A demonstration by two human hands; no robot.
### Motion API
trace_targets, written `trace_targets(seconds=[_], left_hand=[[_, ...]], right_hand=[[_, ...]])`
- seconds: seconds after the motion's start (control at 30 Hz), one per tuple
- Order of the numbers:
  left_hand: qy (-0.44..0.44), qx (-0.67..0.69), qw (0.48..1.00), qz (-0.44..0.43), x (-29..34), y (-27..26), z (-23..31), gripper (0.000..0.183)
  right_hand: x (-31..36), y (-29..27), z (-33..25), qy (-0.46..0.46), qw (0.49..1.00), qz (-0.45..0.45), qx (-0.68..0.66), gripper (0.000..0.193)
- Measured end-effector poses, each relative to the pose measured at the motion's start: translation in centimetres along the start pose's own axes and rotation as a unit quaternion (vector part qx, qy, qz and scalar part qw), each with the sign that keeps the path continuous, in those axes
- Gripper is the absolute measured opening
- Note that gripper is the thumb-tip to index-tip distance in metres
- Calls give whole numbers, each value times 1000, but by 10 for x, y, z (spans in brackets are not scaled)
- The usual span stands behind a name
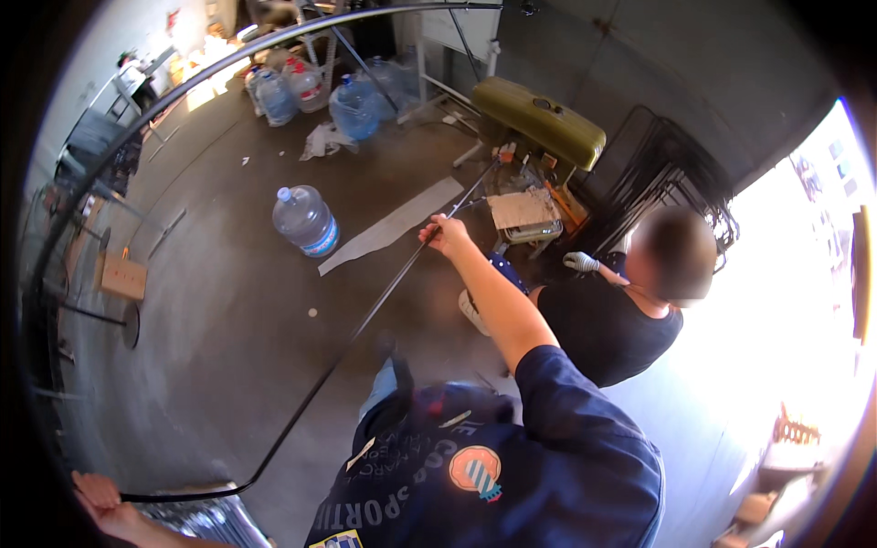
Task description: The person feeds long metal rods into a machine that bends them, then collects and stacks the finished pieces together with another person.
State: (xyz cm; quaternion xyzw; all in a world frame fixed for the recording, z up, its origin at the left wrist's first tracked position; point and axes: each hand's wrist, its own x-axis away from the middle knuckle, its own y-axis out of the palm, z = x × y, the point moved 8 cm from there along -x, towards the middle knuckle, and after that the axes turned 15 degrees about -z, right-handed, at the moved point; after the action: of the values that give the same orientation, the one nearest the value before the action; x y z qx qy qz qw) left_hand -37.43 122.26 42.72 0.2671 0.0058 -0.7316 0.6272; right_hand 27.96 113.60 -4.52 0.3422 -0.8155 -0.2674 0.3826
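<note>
1. We hold a slim, glossy black rod [314, 392], bent at seven o'clock, running from eight toward one.
2. Our right hand [448, 237] pinches it, fingers nearly together, at twelve; our left hand [106, 506] curls round it at eight.
3. A rounded, translucent plastic jug [302, 217] stands at ten.

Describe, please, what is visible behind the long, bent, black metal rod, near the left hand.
Behind the rod, near the left hand, a shiny silvery bundle is visible. The rod and left forearm cover parts of it, so its full shape cannot be seen.
</note>
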Motion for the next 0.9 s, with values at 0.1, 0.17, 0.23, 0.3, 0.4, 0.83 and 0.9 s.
trace_targets(seconds=[0.1, 0.17, 0.23, 0.3, 0.4, 0.83, 0.9], left_hand=[[-1, 7, 996, -86, -41, 7, -82, 37], [-42, 55, 990, -123, -69, 33, -140, 40], [-58, 97, 985, -128, -97, 53, -187, 42], [-71, 138, 938, -309, -119, 94, -217, 43], [-79, 185, 874, -443, -138, 142, -256, 43], [-103, 265, 817, -502, -124, 284, -355, 43], [-91, 253, 820, -505, -111, 304, -359, 45]], right_hand=[[-24, -43, 4, -5, 998, 57, -37, 11], [-28, -69, 3, -33, 992, 102, -68, 12], [-33, -90, -2, -44, 988, 124, -77, 18], [-38, -101, -9, -60, 987, 133, -72, 24], [-35, -108, -20, -86, 980, 150, -95, 35], [-47, -189, -74, -88, 954, 251, -140, 53], [-36, -179, -90, 1, 952, 306, 10, 65]])
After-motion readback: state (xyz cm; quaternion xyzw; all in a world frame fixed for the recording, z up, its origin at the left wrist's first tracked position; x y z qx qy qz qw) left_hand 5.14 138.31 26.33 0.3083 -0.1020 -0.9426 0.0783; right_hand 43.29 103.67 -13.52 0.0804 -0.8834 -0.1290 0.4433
